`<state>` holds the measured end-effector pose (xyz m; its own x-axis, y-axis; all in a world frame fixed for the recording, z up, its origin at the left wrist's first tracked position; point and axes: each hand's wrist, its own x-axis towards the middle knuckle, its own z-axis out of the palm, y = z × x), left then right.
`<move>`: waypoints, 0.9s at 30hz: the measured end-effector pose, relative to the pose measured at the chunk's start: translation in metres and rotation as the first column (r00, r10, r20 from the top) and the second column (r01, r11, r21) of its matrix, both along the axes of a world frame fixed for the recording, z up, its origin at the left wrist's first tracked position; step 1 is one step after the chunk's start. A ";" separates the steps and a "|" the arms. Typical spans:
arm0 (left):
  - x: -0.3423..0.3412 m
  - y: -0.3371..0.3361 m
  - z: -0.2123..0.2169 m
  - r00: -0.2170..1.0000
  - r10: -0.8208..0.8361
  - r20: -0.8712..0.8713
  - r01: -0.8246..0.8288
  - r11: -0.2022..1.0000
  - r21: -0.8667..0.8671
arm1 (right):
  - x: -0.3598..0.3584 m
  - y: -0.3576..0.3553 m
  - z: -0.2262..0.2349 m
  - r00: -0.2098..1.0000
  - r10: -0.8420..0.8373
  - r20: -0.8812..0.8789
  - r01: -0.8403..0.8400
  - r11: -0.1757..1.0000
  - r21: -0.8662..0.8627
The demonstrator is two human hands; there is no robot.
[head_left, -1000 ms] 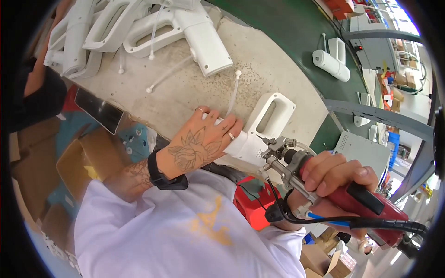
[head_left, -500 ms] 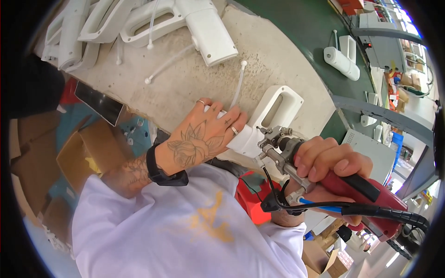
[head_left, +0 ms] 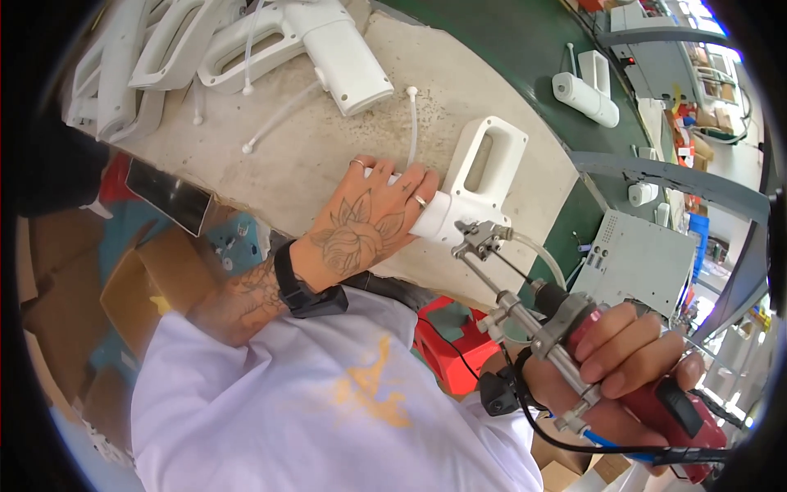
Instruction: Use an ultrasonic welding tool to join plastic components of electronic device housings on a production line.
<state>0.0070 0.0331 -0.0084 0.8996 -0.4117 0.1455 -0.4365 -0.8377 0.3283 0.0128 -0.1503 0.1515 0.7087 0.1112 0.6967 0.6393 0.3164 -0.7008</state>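
Note:
My left hand (head_left: 361, 217) lies wrapped over a white plastic housing (head_left: 436, 220) on the worktable and presses it near the front edge. The housing has a looped handle to the right, and a thin clear tube (head_left: 412, 123) with a white tip sticks out past my fingers. My right hand (head_left: 623, 361) is closed around a red power screwdriver (head_left: 679, 414). Its metal nose fitting (head_left: 478, 238) sits at the housing's right end; whether it touches cannot be told. A thin bit shows between nose and tool body.
More white housings (head_left: 348, 66) with tubes lie at the table's far left. Another white housing (head_left: 586, 98) rests beyond the table on a green surface. Below are a red stool (head_left: 443, 344) and a cardboard box (head_left: 172, 271). A black cable (head_left: 574, 447) trails from the screwdriver.
My right hand has drawn the screwdriver body down and to the right, away from its nose fitting, baring the thin bit. My left hand keeps its hold; the whole view has shifted slightly.

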 end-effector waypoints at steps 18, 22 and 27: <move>0.009 -0.008 -0.001 1.000 0.005 0.001 -0.005 1.000 -0.004 | 0.008 -0.001 -0.052 0.987 0.069 -0.146 -0.081 0.994 -0.079; 0.007 -0.009 -0.002 0.999 0.007 0.039 -0.006 1.000 -0.031 | 0.004 -0.003 -0.056 0.987 0.064 -0.150 -0.076 0.994 -0.074; 0.007 -0.009 -0.001 0.999 0.031 0.038 -0.029 0.998 -0.057 | 0.011 -0.002 -0.055 0.989 0.066 -0.129 -0.079 0.992 -0.098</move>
